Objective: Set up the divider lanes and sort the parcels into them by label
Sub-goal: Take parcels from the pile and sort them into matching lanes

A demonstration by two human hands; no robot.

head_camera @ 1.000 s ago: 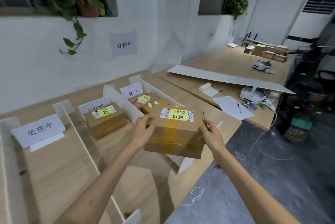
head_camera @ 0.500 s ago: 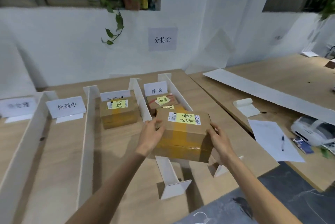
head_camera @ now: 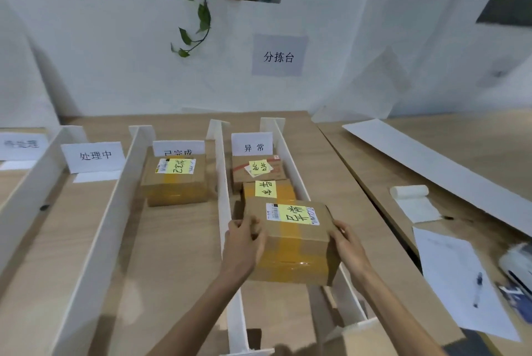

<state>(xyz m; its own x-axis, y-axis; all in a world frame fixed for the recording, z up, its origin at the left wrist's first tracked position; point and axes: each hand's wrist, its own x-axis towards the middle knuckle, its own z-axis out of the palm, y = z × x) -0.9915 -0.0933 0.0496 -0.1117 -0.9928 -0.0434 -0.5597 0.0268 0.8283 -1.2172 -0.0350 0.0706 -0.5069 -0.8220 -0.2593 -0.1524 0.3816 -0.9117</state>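
We count four parcels on or over the table point(head_camera: 172, 255), each brown, taped and bearing one yellow handwritten note. Both hands hold the fourth parcel point(head_camera: 296, 243) near the table's near right corner. The left hand point(head_camera: 243, 243) grips its left end with the fingers curled onto the side and the thumb on top. The right hand point(head_camera: 349, 243) clasps its right end the same way. This parcel sits over the near stretch of the rightmost lane, and its right end overlaps the lane's right wall. We cannot tell whether its base touches the wood.

Four white dividers run from the far edge toward the near edge: the first divider point(head_camera: 28, 182) by the left edge, the second divider point(head_camera: 109, 211), the third divider point(head_camera: 223, 182) and the fourth divider point(head_camera: 290, 171).

Four lane signs stand along the far edge. The leftmost sign point(head_camera: 23, 145) is too blurred to read, the 处理中 sign point(head_camera: 93, 155) comes next, the third sign point(head_camera: 178, 148) is half hidden, and the 异常 sign point(head_camera: 253, 146) is last.

One lone parcel point(head_camera: 175, 182) lies in the third lane, just in front of its sign. In the rightmost lane lie two more, touching end to end: the far parcel point(head_camera: 259, 174) under the 异常 sign and the middle parcel point(head_camera: 269, 190) just beyond the held one.

On the neighbouring table to the right we count one paper roll point(head_camera: 408, 193), one sheet point(head_camera: 454, 278) and one pen point(head_camera: 478, 289) lying on it.
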